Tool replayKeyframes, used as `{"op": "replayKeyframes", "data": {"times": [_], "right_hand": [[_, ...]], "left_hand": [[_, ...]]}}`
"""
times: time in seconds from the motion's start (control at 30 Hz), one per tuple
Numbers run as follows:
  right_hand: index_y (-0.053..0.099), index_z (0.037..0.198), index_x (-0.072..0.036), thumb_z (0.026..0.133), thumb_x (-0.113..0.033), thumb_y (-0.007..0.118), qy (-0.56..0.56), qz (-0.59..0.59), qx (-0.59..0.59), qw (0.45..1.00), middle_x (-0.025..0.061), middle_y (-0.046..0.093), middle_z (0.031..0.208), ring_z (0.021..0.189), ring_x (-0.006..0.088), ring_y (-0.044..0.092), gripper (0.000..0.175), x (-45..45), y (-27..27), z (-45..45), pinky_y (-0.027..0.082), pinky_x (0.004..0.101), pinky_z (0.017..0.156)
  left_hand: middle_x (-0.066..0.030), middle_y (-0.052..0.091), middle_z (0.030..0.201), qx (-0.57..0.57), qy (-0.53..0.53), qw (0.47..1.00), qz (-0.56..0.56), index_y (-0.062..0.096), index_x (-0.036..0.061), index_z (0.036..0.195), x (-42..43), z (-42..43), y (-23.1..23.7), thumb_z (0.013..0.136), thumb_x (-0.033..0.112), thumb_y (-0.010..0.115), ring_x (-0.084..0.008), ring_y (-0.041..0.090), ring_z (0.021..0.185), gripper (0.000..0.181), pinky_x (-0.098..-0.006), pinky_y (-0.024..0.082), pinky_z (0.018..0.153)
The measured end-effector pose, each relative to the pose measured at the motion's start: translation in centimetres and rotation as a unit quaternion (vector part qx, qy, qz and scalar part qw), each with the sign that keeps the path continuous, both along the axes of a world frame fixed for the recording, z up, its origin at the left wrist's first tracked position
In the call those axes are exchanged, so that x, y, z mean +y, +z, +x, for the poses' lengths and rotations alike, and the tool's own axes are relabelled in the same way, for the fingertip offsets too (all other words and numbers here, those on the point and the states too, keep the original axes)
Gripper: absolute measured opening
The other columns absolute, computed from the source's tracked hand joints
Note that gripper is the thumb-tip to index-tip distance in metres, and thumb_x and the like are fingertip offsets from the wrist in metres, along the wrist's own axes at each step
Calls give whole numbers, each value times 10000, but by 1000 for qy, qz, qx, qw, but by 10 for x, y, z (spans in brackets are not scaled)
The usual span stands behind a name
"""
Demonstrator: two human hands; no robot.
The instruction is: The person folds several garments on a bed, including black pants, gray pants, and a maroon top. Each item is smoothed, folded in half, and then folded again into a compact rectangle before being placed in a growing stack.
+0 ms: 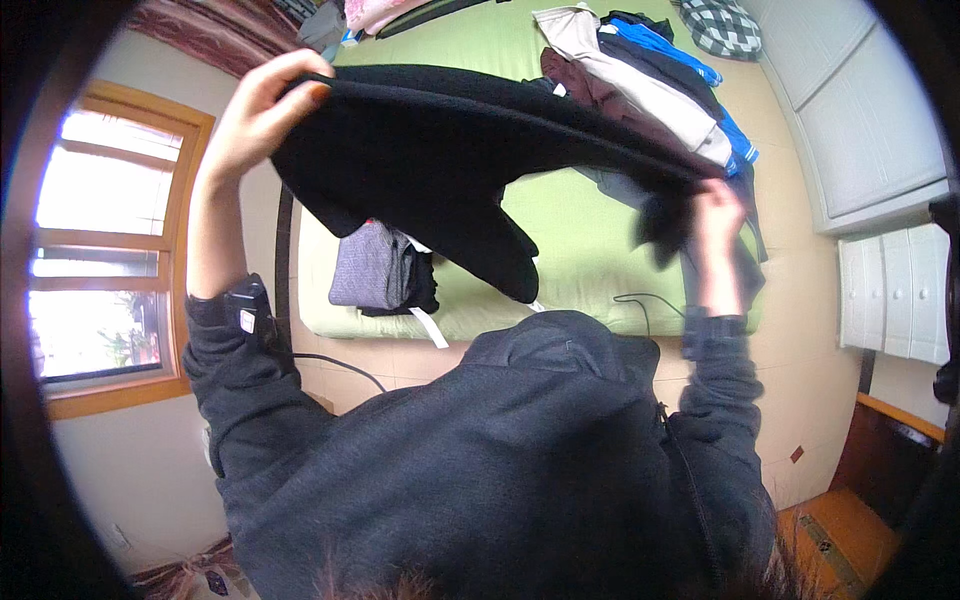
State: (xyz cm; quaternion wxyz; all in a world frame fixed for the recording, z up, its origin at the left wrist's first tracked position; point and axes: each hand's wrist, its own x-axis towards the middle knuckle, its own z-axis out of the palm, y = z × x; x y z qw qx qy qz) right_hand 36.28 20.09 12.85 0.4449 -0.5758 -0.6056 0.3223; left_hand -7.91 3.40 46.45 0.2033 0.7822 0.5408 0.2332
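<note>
A black garment (405, 150) is stretched in the air between both hands, above the bed. My left hand (274, 105) grips its upper left end, the thumb lying on top of the cloth. At the garment's right end my right hand (716, 214), blurred by motion, is closed on the fabric. A dark bunched part of the cloth hangs beside the right hand, also blurred. Below the garment, a folded grey garment (371, 266) lies on dark folded cloth near the bed's front edge, partly hidden by the black cloth.
The bed has a green sheet (585, 247). A heap of clothes with a light beige garment (637, 82) lies at its far right, a checked cushion (720, 30) beyond. A thin black cable (637, 298) rests near the front edge. White cabinets (877, 112) stand right, a wood-framed window (172, 225) left.
</note>
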Motion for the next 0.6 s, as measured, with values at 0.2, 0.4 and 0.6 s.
{"op": "replayKeyframes", "data": {"times": [0.2,0.4,0.6], "right_hand": [[600,999,-31,838,2,507,46,290,-105,950,93,636,928,880,165,616,188,73,101,91,475,288,789],[558,993,-56,807,-74,641,168,342,-285,880,105,618,829,777,236,643,205,118,144,82,498,296,665],[586,940,-49,870,-153,566,103,351,-370,854,141,613,844,784,326,602,127,196,109,71,482,371,680]], "left_hand": [[-90,599,869,184,93,979,8,476,80,1073,6,11,-45,648,237,787,-213,595,872,550,-335,474,752],[-157,555,919,414,134,900,26,541,51,947,74,-31,-107,646,74,690,-348,555,944,336,-414,464,789],[-186,582,856,321,247,911,80,602,26,811,149,-51,-158,644,39,536,-350,571,895,181,-413,463,778]]}}
